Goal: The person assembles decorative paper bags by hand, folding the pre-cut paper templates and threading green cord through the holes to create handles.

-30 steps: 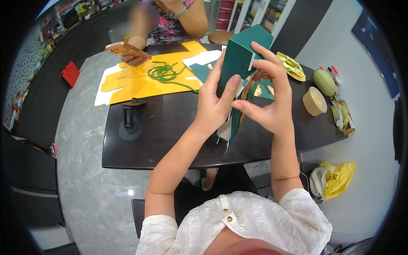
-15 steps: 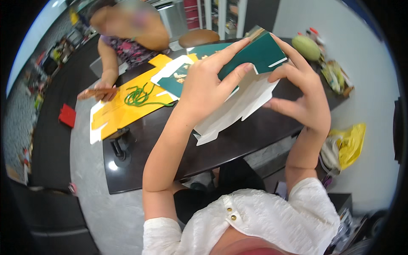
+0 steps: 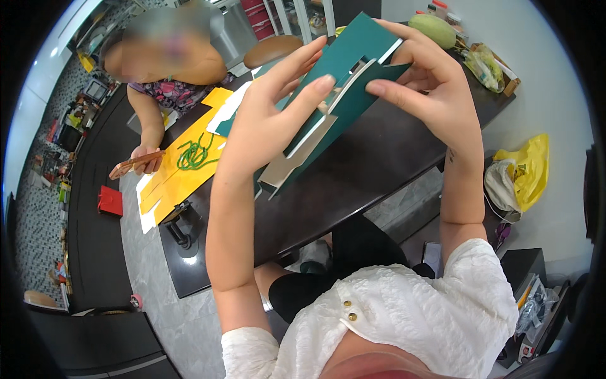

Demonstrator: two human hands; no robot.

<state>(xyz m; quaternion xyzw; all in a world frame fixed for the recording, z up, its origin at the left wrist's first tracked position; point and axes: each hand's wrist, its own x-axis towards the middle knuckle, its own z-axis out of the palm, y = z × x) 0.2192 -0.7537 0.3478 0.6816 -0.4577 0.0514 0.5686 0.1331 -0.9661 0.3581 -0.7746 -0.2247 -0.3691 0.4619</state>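
The long teal card box (image 3: 361, 45) could crease or spring wider—its pale-lined edge gapes, and a hard squeeze would do it. It sits between both bare hands: left hand (image 3: 266, 119) clamped on its left side, right hand (image 3: 439, 88) gripping its right end—tangled green cord (image 3: 194, 155) beyond.

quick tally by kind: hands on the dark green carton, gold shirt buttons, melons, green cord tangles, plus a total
Hands (left hand, right hand) on the dark green carton: 2
Gold shirt buttons: 2
Melon: 1
Green cord tangle: 1
Total: 6
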